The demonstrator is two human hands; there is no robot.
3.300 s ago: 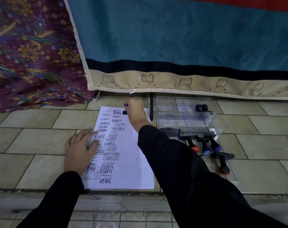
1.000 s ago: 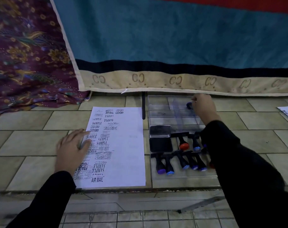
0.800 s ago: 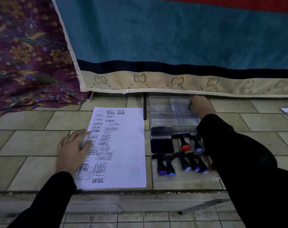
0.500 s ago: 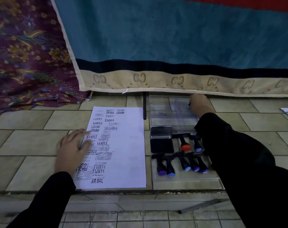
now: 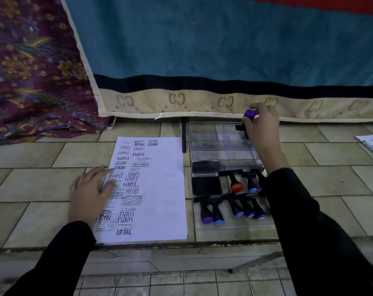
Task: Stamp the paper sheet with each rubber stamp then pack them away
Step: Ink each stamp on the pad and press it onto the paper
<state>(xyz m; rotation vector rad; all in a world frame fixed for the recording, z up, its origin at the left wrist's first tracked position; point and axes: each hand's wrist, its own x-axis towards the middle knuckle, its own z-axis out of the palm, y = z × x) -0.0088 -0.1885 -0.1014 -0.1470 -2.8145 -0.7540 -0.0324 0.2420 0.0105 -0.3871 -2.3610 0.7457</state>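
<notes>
Left hand (image 5: 89,195) lies flat with its fingers straight and slightly spread, pressing on the left edge of the paper sheet (image 5: 160,189), which rests on the tiled floor (image 5: 42,184) and is printed with marks such as SAMPLE, EXPRESS and AIR MAIL. Right hand (image 5: 263,127), well apart from the other, has its fingers and thumb curled round a purple-capped rubber stamp (image 5: 251,113), held upright over the far half of the open clear plastic case (image 5: 206,144). In the near half of the case lie an ink pad (image 5: 205,185), a red-capped stamp (image 5: 235,184) and a row of blue- and purple-capped stamps (image 5: 234,208). A teal blanket (image 5: 202,50) hangs behind.
</notes>
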